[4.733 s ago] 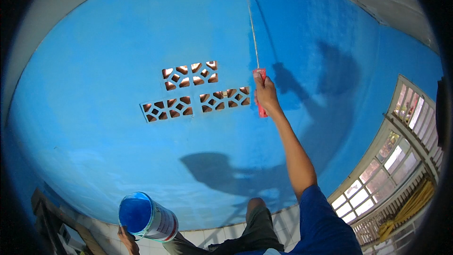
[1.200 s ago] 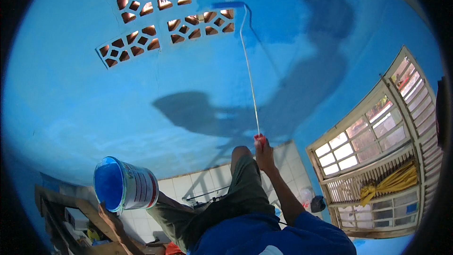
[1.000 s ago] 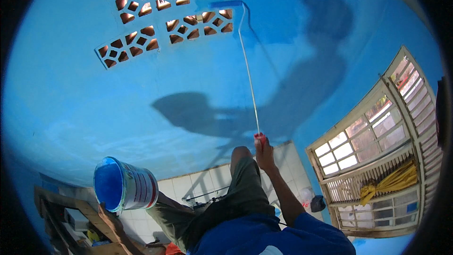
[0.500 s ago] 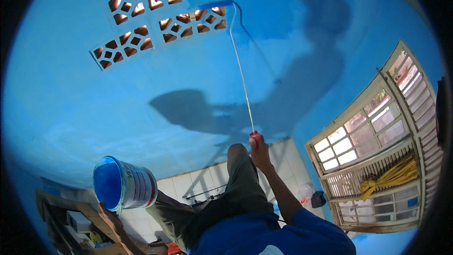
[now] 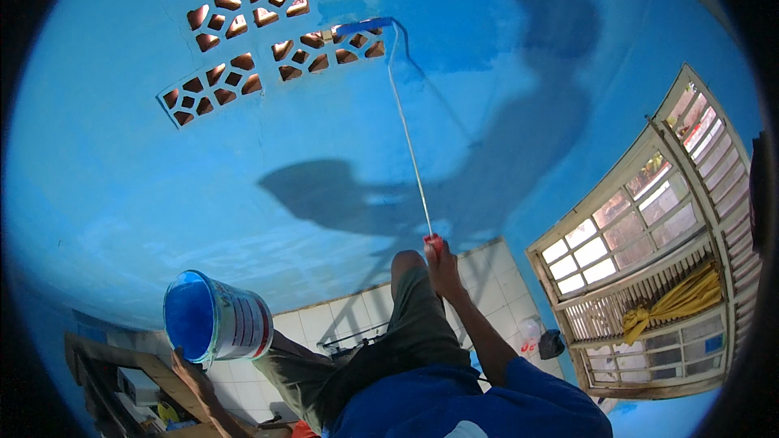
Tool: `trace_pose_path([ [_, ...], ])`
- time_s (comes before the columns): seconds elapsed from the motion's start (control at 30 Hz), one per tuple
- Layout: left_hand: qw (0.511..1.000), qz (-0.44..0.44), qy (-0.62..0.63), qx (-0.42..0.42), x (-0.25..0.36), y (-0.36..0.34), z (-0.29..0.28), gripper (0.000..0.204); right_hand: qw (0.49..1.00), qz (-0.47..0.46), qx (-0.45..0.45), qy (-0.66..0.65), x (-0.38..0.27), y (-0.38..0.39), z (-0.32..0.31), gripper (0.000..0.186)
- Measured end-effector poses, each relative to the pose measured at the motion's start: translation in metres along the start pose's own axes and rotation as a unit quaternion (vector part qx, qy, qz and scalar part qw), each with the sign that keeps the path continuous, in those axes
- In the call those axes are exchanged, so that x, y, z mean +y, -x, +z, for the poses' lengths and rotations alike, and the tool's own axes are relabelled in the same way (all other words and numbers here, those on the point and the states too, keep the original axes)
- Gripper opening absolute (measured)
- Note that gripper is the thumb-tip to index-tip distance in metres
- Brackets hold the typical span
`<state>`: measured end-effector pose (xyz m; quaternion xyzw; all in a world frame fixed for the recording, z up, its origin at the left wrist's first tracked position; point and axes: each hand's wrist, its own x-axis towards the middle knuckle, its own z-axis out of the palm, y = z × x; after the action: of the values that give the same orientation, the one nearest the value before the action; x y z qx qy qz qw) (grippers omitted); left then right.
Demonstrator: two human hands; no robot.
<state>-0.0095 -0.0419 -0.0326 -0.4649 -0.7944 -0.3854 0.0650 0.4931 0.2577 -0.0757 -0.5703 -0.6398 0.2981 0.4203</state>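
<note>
My right hand (image 5: 443,269) is closed round the red handle of a paint roller (image 5: 365,26), whose long thin metal rod reaches up the wall. Its blue roller sleeve rests across the top edge of the right-hand lower vent blocks. To the left, my left hand (image 5: 193,377) grips a white paint bucket (image 5: 242,324) at its lower side. The bucket tilts with its mouth to the left and shows blue paint inside. On the blue wall (image 5: 203,195), a darker, fresh-looking blue patch (image 5: 442,24) lies right of the roller.
Perforated vent blocks (image 5: 235,85) are set in the wall. A louvred window (image 5: 633,227) with a yellow cloth (image 5: 673,304) stands at the right. Below are white tiles (image 5: 324,320), a dark bag (image 5: 551,344) and, lower left, a wooden shelf (image 5: 89,357) with objects.
The roller has slid a little downward and left along the vent blocks' upper edge. My right hand has lowered slightly with it; the bucket stays in my left hand.
</note>
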Motion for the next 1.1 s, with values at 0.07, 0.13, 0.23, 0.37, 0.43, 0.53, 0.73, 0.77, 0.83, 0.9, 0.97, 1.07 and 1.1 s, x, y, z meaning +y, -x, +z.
trace_pose_path([
  [0.07, 0.999, 0.025, 0.009, 0.023, 0.0, -0.006, 0.007, 0.039, 0.998, -0.026, 0.032, 0.056, 0.016, -0.012, 0.006, 0.032],
  [0.13, 0.998, 0.022, 0.024, 0.052, -0.014, 0.0, 0.009, 0.041, 0.998, -0.048, 0.032, 0.033, 0.008, -0.018, 0.009, 0.034],
  [0.23, 0.992, -0.033, 0.098, 0.069, -0.025, 0.0, 0.009, 0.043, 0.999, -0.04, 0.021, -0.017, -0.007, -0.011, 0.005, 0.037],
  [0.37, 0.989, 0.085, 0.013, 0.122, 0.008, -0.01, 0.014, 0.038, 0.999, 0.024, 0.002, 0.029, 0.008, 0.0, 0.006, 0.038],
  [0.43, 0.987, 0.098, -0.019, 0.126, 0.009, -0.007, 0.012, 0.034, 0.999, -0.042, 0.016, 0.003, 0.006, -0.003, 0.004, 0.038],
  [0.53, 0.992, -0.05, 0.094, 0.065, -0.015, -0.004, 0.01, 0.031, 0.999, -0.029, 0.021, -0.006, -0.006, -0.008, 0.003, 0.039],
  [0.73, 0.993, 0.074, 0.01, 0.097, -0.01, -0.01, 0.011, 0.027, 0.998, -0.048, 0.039, 0.018, -0.001, -0.017, 0.003, 0.042],
  [0.77, 0.994, -0.051, 0.064, 0.068, -0.035, 0.0, 0.002, 0.027, 0.997, -0.06, 0.03, 0.026, -0.001, -0.02, 0.006, 0.043],
  [0.83, 0.996, -0.066, 0.042, 0.038, -0.04, -0.002, 0.004, 0.028, 0.999, -0.031, 0.022, 0.01, 0.001, -0.021, 0.002, 0.043],
  [0.9, 0.99, 0.086, -0.091, 0.068, -0.019, 0.003, 0.003, 0.029, 1.0, -0.016, 0.018, 0.01, 0.002, -0.02, 0.005, 0.043],
  [0.97, 0.971, 0.147, -0.166, 0.088, -0.008, 0.001, 0.005, 0.03, 0.999, 0.01, 0.028, 0.028, 0.003, -0.006, 0.004, 0.041],
  [1.07, 0.989, 0.115, -0.076, 0.058, -0.011, -0.003, 0.009, 0.032, 0.999, -0.038, 0.033, -0.012, 0.005, -0.01, -0.002, 0.038],
  [1.1, 0.997, 0.07, -0.033, 0.024, -0.02, -0.002, 0.006, 0.032, 0.998, -0.042, 0.035, -0.012, -0.002, -0.014, -0.002, 0.037],
])
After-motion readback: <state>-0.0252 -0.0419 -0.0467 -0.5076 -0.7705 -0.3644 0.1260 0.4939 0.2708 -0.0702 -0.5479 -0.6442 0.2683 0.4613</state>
